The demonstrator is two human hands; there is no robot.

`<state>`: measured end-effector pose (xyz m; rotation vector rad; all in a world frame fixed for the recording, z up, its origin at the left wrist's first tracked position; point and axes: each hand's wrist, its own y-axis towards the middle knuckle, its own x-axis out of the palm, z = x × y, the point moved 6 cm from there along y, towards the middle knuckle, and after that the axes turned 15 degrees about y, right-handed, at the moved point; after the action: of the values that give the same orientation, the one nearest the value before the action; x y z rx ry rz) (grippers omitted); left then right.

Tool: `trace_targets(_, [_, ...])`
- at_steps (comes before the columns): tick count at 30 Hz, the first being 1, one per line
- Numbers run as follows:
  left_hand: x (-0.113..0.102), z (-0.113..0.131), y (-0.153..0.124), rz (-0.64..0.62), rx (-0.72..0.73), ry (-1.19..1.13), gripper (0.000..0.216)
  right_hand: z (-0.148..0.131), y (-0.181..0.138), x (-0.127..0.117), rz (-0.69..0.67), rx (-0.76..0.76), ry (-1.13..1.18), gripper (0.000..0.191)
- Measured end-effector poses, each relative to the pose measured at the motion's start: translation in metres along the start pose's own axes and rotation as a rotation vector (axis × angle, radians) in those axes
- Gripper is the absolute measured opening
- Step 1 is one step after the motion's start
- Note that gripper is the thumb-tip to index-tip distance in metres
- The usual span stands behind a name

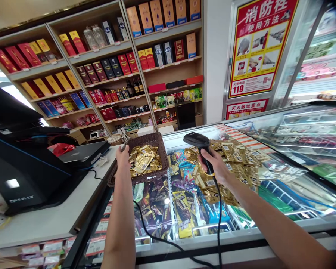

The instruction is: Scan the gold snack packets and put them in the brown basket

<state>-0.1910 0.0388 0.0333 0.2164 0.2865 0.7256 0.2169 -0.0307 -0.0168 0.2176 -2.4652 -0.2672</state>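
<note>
My right hand (214,164) is wrapped round the handle of a black barcode scanner (197,140), its head tilted up to the left. A cable runs down from the handle. Gold foil packets (240,157) lie in a wide heap behind and below it, on the glass top of a freezer. My left hand (123,154) is closed at the left rim of a brown woven basket (162,153), which it seems to grip; the fingertips are partly hidden. Several more gold packets (144,158) lie inside the basket.
Under the glass, the freezer (173,224) holds wrapped ice creams in wire baskets. A counter (100,179) with a black checkout machine (25,160) stands at left. Shelves of boxed bottles (112,67) line the back wall. The black cable (154,233) loops across the front.
</note>
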Motion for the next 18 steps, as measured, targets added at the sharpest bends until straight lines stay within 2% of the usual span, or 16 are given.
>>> trace_targets(2, [0.017, 0.014, -0.015, -0.004, 0.011, 0.034, 0.041, -0.01, 0.006, -0.009, 0.069, -0.045, 0.064, 0.049])
trace_targets(4, [0.047, 0.031, -0.038, -0.098, 0.123, 0.088, 0.035, -0.019, 0.011, -0.019, 0.149, -0.092, 0.107, 0.05])
trace_targets(7, [0.111, 0.045, -0.088, -0.329, 0.319, 0.222, 0.027, -0.029, 0.018, -0.033, 0.249, -0.135, 0.124, 0.053])
trace_targets(11, [0.209, 0.031, -0.153, -0.711, 0.328, 0.506, 0.029, -0.031, 0.022, -0.044, 0.325, -0.146, 0.132, 0.056])
trace_targets(13, [0.247, 0.028, -0.166, -0.741, 0.316, 0.549, 0.031, -0.031, 0.023, -0.046, 0.349, -0.153, 0.134, 0.056])
trace_targets(15, [0.279, 0.029, -0.168, -0.728, 0.297, 0.57, 0.039, -0.03, 0.024, -0.046, 0.356, -0.158, 0.135, 0.056])
trace_targets(18, [0.314, 0.033, -0.159, -0.682, 0.261, 0.587, 0.05, -0.03, 0.025, -0.043, 0.345, -0.174, 0.131, 0.056])
